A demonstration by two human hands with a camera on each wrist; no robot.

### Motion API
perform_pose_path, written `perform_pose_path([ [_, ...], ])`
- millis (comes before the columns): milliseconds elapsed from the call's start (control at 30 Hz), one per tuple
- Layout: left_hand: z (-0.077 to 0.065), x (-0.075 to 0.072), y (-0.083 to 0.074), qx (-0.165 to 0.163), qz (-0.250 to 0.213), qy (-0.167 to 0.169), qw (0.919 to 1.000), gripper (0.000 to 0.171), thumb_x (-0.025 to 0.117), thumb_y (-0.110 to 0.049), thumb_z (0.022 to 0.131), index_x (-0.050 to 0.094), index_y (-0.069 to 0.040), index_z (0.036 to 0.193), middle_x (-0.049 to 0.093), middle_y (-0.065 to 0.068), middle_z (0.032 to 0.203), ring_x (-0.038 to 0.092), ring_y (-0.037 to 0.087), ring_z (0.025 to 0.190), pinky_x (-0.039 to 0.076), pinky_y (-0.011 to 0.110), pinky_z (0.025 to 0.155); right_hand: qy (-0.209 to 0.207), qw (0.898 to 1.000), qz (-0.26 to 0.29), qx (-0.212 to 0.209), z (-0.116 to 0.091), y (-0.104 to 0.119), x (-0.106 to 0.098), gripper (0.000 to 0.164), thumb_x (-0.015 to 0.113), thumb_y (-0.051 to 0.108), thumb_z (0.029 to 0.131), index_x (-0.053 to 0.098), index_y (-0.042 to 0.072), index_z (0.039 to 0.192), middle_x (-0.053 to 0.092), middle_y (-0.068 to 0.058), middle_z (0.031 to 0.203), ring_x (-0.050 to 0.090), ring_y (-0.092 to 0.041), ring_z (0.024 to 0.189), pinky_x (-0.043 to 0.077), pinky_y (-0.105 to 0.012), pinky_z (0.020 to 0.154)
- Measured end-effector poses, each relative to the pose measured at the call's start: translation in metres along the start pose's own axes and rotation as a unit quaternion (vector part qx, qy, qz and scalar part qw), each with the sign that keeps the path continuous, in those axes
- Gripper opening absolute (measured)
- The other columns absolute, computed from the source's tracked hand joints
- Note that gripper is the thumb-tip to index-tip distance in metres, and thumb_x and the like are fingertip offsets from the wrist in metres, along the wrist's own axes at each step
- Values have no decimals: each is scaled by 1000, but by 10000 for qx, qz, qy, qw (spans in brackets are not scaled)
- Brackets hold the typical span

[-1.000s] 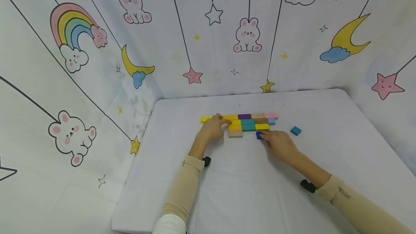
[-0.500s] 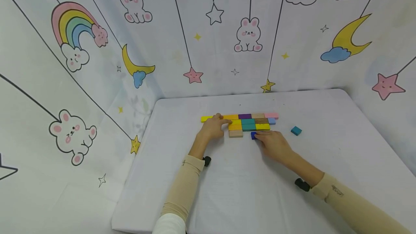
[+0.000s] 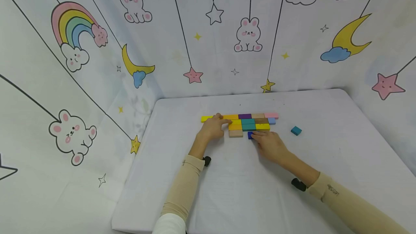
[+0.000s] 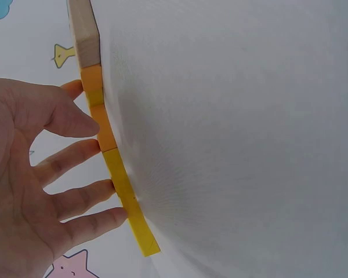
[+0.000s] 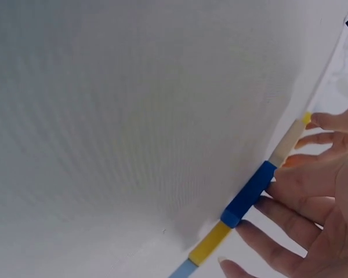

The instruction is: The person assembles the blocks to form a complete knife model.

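Observation:
In the head view, rows of coloured wooden blocks [image 3: 249, 127] lie side by side on the white-covered table. My left hand [image 3: 212, 127] rests over their left end, its index finger on a yellow-orange block [image 3: 235, 127]. The left wrist view shows its fingertips touching a long yellow block [image 4: 130, 202] and an orange block [image 4: 104, 124]. The fingertips of my right hand [image 3: 269, 146] press on a dark blue block [image 3: 250, 135] in front of the rows. Its near face [image 5: 249, 194] shows whole in the right wrist view. A small gap separates it from the beige block [image 3: 235, 133].
A loose teal block [image 3: 296, 130] lies to the right of the rows. Behind the table [image 3: 234, 190] hangs a printed cloth wall [image 3: 221, 53] with rabbits, stars and moons; another stands along the left.
My right hand has slid the dark blue block leftward along the front row, closer to the beige block. The left hand stays in place on the blocks.

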State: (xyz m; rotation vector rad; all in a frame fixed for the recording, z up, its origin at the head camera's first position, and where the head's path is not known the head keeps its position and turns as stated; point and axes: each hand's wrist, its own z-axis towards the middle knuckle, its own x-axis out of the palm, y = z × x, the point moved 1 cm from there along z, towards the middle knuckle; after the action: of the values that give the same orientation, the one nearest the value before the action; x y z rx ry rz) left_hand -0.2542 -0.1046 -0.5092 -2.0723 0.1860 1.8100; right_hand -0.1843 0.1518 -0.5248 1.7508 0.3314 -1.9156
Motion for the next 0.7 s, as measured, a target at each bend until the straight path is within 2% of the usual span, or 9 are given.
perform_pose_path([
  [400, 1, 2, 1, -83, 32, 63, 9999, 65, 63, -9, 90, 59, -39, 148, 50, 9, 153, 62, 29, 109, 55, 39, 94, 105, 9999, -19, 110, 4, 7, 0, 42, 76, 11, 93, 70, 5, 134, 68, -15, 137, 61, -40, 128, 48, -61, 105],
  [700, 3, 3, 3, 4, 32, 24, 10000, 65, 63, -9, 89, 59, -38, 148, 51, 10, 151, 63, 26, 101, 55, 32, 82, 67, 10000, -5, 37, 8, 9, -1, 41, 76, 10, 92, 71, 4, 133, 69, -15, 135, 62, -41, 126, 49, -62, 103],
])
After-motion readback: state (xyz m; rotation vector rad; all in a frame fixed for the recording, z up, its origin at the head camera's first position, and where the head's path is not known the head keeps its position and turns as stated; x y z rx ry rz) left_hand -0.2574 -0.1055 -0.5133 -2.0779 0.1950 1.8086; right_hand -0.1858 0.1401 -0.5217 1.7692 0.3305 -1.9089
